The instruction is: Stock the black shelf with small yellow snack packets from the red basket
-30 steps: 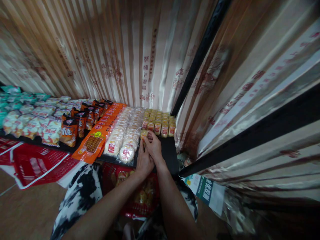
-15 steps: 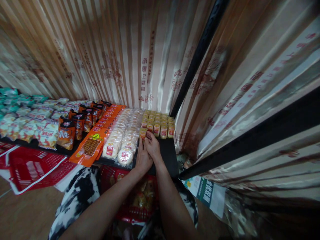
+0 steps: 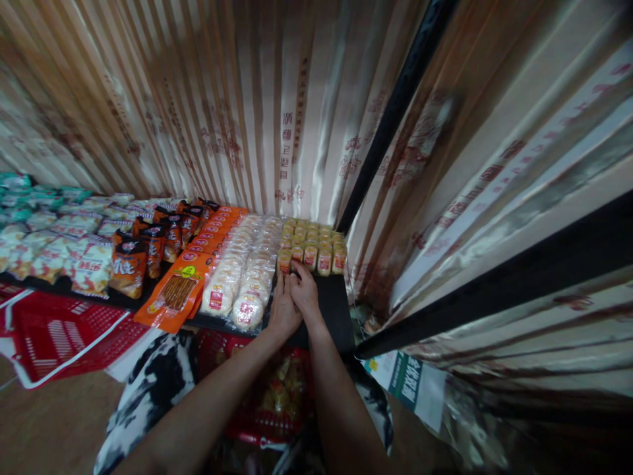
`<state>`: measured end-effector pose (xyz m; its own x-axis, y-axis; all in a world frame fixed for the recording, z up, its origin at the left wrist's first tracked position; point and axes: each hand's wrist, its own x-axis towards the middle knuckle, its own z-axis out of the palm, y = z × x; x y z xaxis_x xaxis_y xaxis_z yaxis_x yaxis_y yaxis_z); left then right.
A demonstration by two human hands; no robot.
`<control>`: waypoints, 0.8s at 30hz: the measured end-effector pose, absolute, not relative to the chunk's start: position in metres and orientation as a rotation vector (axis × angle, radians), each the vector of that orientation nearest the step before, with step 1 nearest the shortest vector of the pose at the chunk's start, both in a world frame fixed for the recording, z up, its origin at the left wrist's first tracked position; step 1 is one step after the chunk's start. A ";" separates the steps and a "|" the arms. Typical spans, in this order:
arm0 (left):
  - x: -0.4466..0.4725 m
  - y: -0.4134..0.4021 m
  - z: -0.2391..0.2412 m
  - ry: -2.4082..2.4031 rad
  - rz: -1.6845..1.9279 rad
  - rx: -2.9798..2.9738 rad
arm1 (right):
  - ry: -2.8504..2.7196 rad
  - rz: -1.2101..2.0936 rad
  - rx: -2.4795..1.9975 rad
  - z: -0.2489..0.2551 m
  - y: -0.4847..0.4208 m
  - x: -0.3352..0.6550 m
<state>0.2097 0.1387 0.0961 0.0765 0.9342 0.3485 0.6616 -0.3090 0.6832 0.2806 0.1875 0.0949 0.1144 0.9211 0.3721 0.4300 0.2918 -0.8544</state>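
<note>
Small yellow snack packs (image 3: 324,259) with red-and-yellow labels stand in tight rows at the right end of a black shelf (image 3: 332,300). My left hand (image 3: 284,309) has its fingertips at the lower front of the leftmost front pack. My right hand (image 3: 305,291) overlaps it, the index finger bent against that same pack's right side. Between them the fingers keep hold of this pack, which stands in line with its row. Both hands partly hide each other's fingers. Just left are round, pale, clear-wrapped cakes (image 3: 247,309) in two rows.
Orange flat packs (image 3: 174,290), orange-and-black bags (image 3: 128,267) and white bags (image 3: 92,264) line the shelf leftward. A red basket (image 3: 64,336) stands below at left; another red basket (image 3: 254,422) with yellow packs is between my knees. Curtains and a black post (image 3: 395,112) stand behind.
The leftmost front snack pack has moved back and slightly up in view, into line with its row. Both hands stay close together at it, the right index finger now more bent.
</note>
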 end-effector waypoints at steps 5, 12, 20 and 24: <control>0.210 0.143 0.094 1.595 1.096 2.043 | -1.456 0.572 -1.308 0.095 0.186 0.280; 0.208 0.141 0.102 1.645 1.033 2.015 | -1.432 0.666 -1.280 0.093 0.185 0.281; 0.205 0.144 0.105 1.634 1.084 2.059 | -1.423 0.681 -1.273 0.095 0.185 0.280; 0.207 0.148 0.100 1.679 1.039 2.059 | -1.415 0.678 -1.271 0.094 0.185 0.280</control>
